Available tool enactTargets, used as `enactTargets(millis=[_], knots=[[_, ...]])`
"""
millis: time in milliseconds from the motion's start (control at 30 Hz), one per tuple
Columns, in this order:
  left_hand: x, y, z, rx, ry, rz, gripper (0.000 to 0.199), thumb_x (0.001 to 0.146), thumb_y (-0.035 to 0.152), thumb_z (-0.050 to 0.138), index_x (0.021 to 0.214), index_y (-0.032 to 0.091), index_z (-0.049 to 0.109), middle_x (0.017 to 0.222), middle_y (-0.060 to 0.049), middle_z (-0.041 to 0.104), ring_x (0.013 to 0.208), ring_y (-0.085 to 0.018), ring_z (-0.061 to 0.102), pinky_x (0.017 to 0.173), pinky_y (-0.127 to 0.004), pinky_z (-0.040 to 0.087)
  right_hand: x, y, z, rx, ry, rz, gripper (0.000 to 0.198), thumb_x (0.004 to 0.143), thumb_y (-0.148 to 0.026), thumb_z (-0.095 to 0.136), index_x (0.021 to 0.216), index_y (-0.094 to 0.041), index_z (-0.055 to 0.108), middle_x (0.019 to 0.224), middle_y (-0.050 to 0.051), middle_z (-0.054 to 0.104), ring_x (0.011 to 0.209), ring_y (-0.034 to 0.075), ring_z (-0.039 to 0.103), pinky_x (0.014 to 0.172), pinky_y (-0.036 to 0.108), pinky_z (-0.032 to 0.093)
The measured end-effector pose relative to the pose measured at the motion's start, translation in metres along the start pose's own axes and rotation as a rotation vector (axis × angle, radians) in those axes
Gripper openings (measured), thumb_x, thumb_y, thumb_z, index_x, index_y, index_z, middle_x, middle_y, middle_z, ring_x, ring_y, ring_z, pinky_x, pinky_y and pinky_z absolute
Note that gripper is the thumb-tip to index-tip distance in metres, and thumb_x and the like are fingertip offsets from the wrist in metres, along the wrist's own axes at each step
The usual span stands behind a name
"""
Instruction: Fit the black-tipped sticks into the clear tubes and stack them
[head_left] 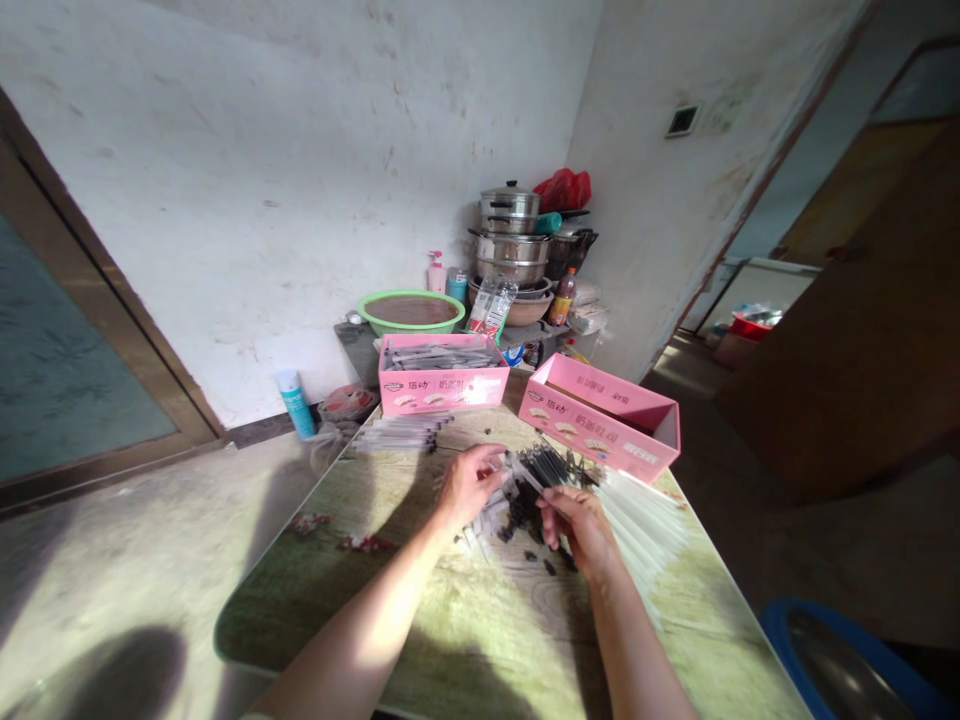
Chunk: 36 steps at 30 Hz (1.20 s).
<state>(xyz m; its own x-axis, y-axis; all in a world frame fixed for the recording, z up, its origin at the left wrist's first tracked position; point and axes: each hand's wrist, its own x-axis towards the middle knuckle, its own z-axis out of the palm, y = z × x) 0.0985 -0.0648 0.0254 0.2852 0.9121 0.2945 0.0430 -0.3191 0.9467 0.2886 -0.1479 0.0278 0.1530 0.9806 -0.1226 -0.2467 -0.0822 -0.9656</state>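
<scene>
My left hand (471, 485) is over the middle of the table, its thumb and fingers curled together near the far end of a slim pale tube (529, 476). What its fingertips hold is too small to make out. Close by on the right, my right hand (577, 522) pinches the near end of that tube. Between and beyond the hands lie a bundle of black-ended sticks (546, 463) and a scatter of small black caps (517, 510). Short whitish pieces (480, 530) lie under my left hand. Long translucent tubes (643, 520) fan out right of my right hand.
A pink box (442, 390) full of slim sticks stands at the table's back left, a second pink box (600, 420) at the back right. More sticks (401, 433) lie by the left box. Behind are a green basin (411, 325) and stacked steel pots (511, 250).
</scene>
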Motion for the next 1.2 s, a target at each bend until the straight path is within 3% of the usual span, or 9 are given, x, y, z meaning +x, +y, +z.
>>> enactTargets(millis=[200, 333, 433, 533, 700, 800, 933, 1067, 1200], knots=[[-0.007, 0.016, 0.001, 0.332, -0.079, 0.067, 0.037, 0.078, 0.014, 0.072, 0.114, 0.022, 0.073, 0.077, 0.001, 0.072, 0.062, -0.016, 0.062, 0.066, -0.027, 0.049, 0.004, 0.0, -0.006, 0.218, 0.11, -0.056, 0.035, 0.072, -0.046, 0.086, 0.069, -0.013, 0.073, 0.045, -0.005, 0.051, 0.033, 0.007, 0.044, 0.033, 0.019, 0.034], [-0.008, 0.015, 0.0, 0.367, -0.194, 0.103, 0.007, 0.08, 0.019, 0.073, 0.082, 0.023, 0.078, 0.073, -0.002, 0.073, 0.065, -0.019, 0.065, 0.064, -0.028, 0.046, 0.005, -0.002, -0.005, 0.36, 0.11, -0.013, 0.034, 0.067, -0.043, 0.091, 0.08, -0.016, 0.075, 0.054, -0.003, 0.06, 0.043, 0.01, 0.055, 0.041, 0.021, 0.048], [-0.013, 0.012, 0.004, 0.447, -0.334, 0.138, 0.011, 0.075, 0.024, 0.08, 0.065, 0.024, 0.075, 0.066, -0.002, 0.07, 0.06, -0.02, 0.063, 0.06, -0.028, 0.042, 0.006, -0.001, -0.007, 0.393, 0.121, -0.005, 0.033, 0.067, -0.041, 0.092, 0.083, -0.017, 0.075, 0.06, -0.001, 0.065, 0.05, 0.013, 0.062, 0.048, 0.025, 0.056], [-0.018, 0.012, 0.009, 0.523, -0.343, 0.163, 0.017, 0.066, 0.023, 0.087, 0.059, 0.023, 0.071, 0.064, -0.003, 0.067, 0.057, -0.02, 0.06, 0.064, -0.03, 0.042, 0.007, -0.001, -0.009, 0.389, 0.11, -0.02, 0.031, 0.067, -0.039, 0.092, 0.082, -0.018, 0.074, 0.068, 0.002, 0.07, 0.057, 0.017, 0.068, 0.056, 0.028, 0.06], [-0.023, 0.013, 0.018, 0.506, -0.365, 0.13, 0.017, 0.067, 0.013, 0.08, 0.058, 0.021, 0.069, 0.067, -0.007, 0.068, 0.062, -0.024, 0.062, 0.072, -0.034, 0.043, 0.006, -0.003, -0.009, 0.383, 0.083, -0.047, 0.03, 0.068, -0.042, 0.088, 0.072, -0.02, 0.069, 0.057, -0.003, 0.06, 0.044, 0.011, 0.054, 0.041, 0.023, 0.048], [-0.023, 0.01, 0.022, 0.418, -0.341, 0.077, 0.017, 0.07, 0.014, 0.076, 0.057, 0.021, 0.067, 0.064, -0.006, 0.067, 0.061, -0.022, 0.062, 0.07, -0.033, 0.044, 0.006, -0.003, -0.01, 0.339, 0.069, -0.087, 0.033, 0.071, -0.045, 0.084, 0.065, -0.021, 0.061, 0.049, -0.007, 0.047, 0.035, 0.008, 0.037, 0.032, 0.021, 0.033], [-0.016, 0.003, 0.021, 0.064, -0.24, -0.107, 0.014, 0.075, 0.029, 0.078, 0.066, 0.021, 0.07, 0.058, -0.002, 0.064, 0.052, -0.017, 0.057, 0.054, -0.027, 0.042, 0.004, -0.002, -0.008, 0.323, 0.103, -0.143, 0.034, 0.075, -0.044, 0.081, 0.064, -0.023, 0.056, 0.048, -0.006, 0.05, 0.035, 0.009, 0.04, 0.032, 0.02, 0.031], [-0.007, 0.0, 0.012, -0.438, -0.18, -0.304, 0.038, 0.072, 0.048, 0.085, 0.089, 0.015, 0.075, 0.069, -0.004, 0.071, 0.054, -0.015, 0.064, 0.052, -0.024, 0.049, 0.0, -0.003, 0.0, 0.311, 0.107, -0.189, 0.026, 0.071, -0.038, 0.084, 0.072, -0.022, 0.063, 0.057, -0.001, 0.066, 0.043, 0.014, 0.059, 0.04, 0.024, 0.049], [-0.003, 0.0, 0.005, -0.613, -0.138, -0.361, 0.05, 0.064, 0.047, 0.093, 0.09, 0.009, 0.074, 0.077, -0.011, 0.076, 0.065, -0.018, 0.073, 0.061, -0.025, 0.057, -0.004, -0.005, 0.01, 0.256, 0.11, -0.223, 0.022, 0.067, -0.03, 0.085, 0.076, -0.021, 0.067, 0.065, 0.004, 0.073, 0.051, 0.02, 0.069, 0.049, 0.031, 0.059]])
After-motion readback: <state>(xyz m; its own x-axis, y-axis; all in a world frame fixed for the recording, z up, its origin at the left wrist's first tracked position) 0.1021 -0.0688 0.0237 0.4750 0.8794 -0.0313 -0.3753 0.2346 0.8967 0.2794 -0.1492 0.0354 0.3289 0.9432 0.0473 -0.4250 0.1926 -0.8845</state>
